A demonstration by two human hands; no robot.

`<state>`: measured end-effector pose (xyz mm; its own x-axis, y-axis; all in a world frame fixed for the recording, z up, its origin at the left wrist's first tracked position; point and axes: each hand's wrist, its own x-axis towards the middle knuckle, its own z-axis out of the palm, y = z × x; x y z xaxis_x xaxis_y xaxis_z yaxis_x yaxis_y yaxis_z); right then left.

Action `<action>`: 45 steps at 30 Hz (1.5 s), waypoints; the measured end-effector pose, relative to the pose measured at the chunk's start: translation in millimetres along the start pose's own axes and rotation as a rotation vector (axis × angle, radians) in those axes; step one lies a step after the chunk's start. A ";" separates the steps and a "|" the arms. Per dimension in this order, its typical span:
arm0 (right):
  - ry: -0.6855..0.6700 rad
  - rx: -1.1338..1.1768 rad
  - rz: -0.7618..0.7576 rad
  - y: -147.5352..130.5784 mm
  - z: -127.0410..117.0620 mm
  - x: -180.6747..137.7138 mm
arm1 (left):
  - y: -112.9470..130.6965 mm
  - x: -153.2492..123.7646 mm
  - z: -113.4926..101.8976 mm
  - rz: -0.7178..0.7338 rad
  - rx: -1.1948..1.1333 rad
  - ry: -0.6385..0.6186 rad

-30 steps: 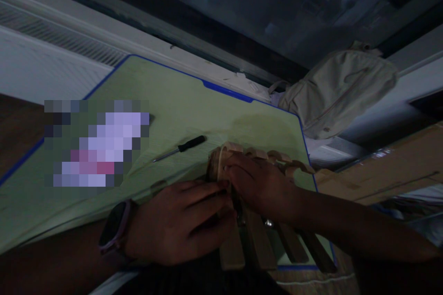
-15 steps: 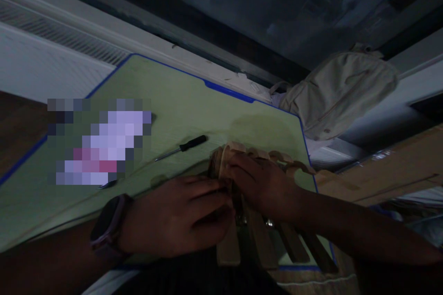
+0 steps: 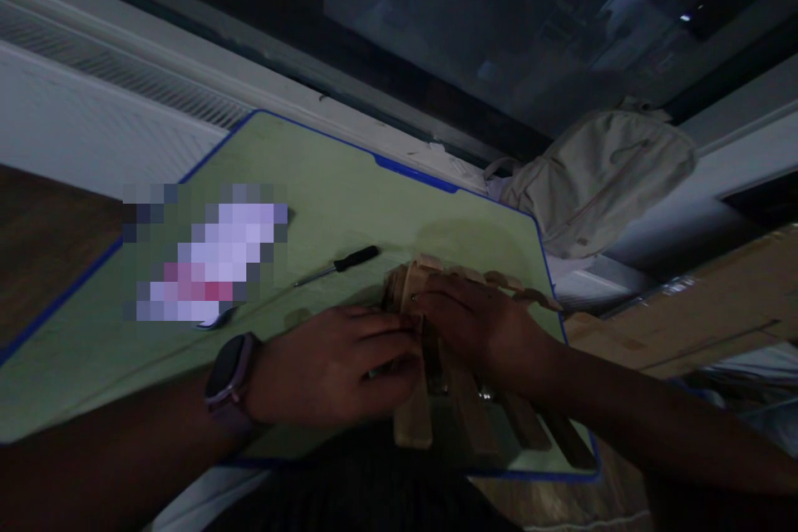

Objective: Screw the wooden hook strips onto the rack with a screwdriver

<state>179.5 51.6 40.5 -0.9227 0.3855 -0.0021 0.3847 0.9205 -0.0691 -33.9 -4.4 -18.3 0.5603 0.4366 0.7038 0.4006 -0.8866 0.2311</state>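
Note:
A slatted wooden piece (image 3: 412,426) lies on the green tabletop, its several flat slats pointing towards me and its far ends curved. My left hand (image 3: 340,367), with a watch on the wrist, has its fingers curled onto the nearest slat; the fingertips are partly hidden. Over the curved far part, my right hand (image 3: 486,328) bends its fingers round the wood, close to the left fingertips. A small screw-like dot shows by the right fingertips. Beyond the hands rests a screwdriver (image 3: 355,259) with a black handle, touched by neither hand.
The green table (image 3: 324,174) has a blue rim. A blurred-out pale object (image 3: 230,241) lies on its left side. Past the far right corner sits a beige backpack (image 3: 611,183) by the dark window. Cardboard (image 3: 686,299) is at the right, and a white radiator (image 3: 93,100) at the left.
The view has shifted slightly, so the table and its things appear a little further right. Both hands stay on the slatted wooden piece, with the fingers shifted only slightly.

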 end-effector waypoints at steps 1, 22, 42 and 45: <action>0.032 -0.018 -0.010 -0.5 -1.8 -2.3 | -0.9 0.4 -0.4 0.023 0.017 -0.005; -0.451 -0.343 0.009 -7.8 -43.6 133.9 | -16.3 -4.1 9.2 0.246 0.064 0.176; -0.400 -0.410 -0.075 -17.4 -17.7 179.3 | -23.1 -6.1 15.3 0.263 0.052 0.140; -0.252 -0.429 -0.088 -9.0 -44.5 170.9 | -25.0 -7.1 12.0 0.169 0.035 0.176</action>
<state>19.4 112.1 85.1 -0.9091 0.3260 -0.2593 0.2314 0.9129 0.3363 -39.2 16.6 -37.2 0.4880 0.2467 0.8372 0.3389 -0.9375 0.0787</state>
